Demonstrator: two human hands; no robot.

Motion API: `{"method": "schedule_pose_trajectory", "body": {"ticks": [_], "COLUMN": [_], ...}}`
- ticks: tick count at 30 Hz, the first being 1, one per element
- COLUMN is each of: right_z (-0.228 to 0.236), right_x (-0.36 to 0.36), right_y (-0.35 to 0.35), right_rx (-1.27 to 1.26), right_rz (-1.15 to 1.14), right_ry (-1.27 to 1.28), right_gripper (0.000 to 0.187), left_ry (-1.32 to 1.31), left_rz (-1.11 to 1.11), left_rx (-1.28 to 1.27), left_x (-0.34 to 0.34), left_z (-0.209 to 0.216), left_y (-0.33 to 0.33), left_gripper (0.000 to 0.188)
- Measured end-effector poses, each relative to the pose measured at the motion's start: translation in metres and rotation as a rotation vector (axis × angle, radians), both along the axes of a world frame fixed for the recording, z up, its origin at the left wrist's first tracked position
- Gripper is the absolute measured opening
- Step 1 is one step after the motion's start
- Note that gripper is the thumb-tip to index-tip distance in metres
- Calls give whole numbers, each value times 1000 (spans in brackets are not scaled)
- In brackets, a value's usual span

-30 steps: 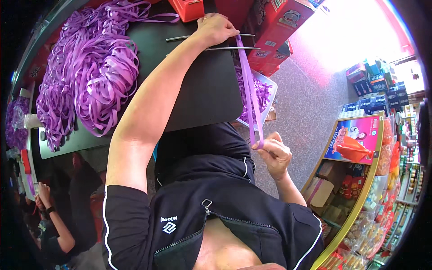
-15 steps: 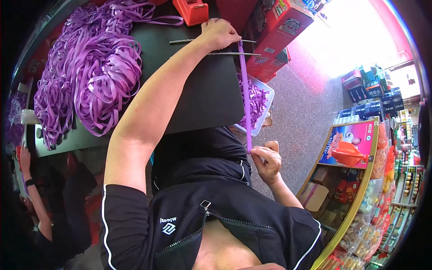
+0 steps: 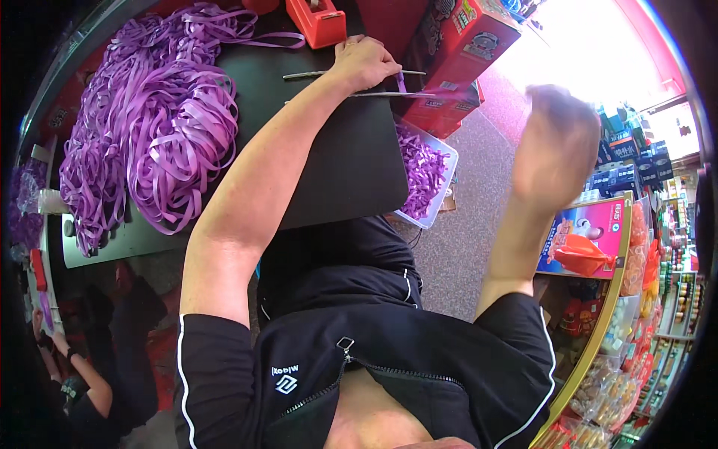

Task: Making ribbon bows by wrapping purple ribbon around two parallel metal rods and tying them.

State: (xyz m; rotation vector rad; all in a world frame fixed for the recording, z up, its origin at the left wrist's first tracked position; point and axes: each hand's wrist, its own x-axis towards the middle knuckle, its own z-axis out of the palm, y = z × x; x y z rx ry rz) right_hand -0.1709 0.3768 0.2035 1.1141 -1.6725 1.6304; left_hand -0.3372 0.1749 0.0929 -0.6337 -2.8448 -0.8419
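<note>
Closest to the camera is the person's black zip-up jacket with white stripes (image 3: 389,389). Just past it, the right hand (image 3: 557,146) is lifted high in the air, away from the table. It is blurry, so I cannot tell if the fingers are curled, spread, or holding anything. Lower down, between the knees and the table edge, sits a white plastic tray full of short purple ribbon pieces (image 3: 426,172). The flat black table top (image 3: 329,165) reaches out from there, and the long left arm stretches right across it. At the far end the left hand (image 3: 363,63) is curled over, pressing down beside a pair of thin silver metal rods (image 3: 329,75) that lie side by side. A short bit of shiny purple ribbon (image 3: 402,81) sticks out from under those fingers — that is the piece being worked on. On the far left lies a big heap of long purple ribbon strips (image 3: 149,127), and a red tape holder (image 3: 320,21) stands at the far edge, with red cardboard boxes (image 3: 456,52) to its right. What could go wrong? The ribbon is thin and slippery, so it may slide out from under the pressing fingers — and the raised arm could bump the boxes when it comes down.
</note>
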Motion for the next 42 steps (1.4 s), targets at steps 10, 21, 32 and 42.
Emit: {"method": "schedule_pose_trajectory", "body": {"ticks": [10,21,32,42], "right_z": [33,-142,-286,-297], "right_x": [-239,-326,-267,-44], "right_y": [-37,-30,-26,-5], "right_rx": [-106,-155,130,80], "right_rz": [313,227,214,-274], "right_ry": [-583,-1010,-805,-843], "right_gripper": [42,50,49,47], "left_ry": [4,39,117,196], "left_rz": [-22,-9,55,18], "left_rx": [40,50,107,143], "left_x": [9,9,10,7], "left_z": [2,-2,-3,-9], "left_y": [-7,-8,-4,-3], "left_gripper": [29,26,21,19]}}
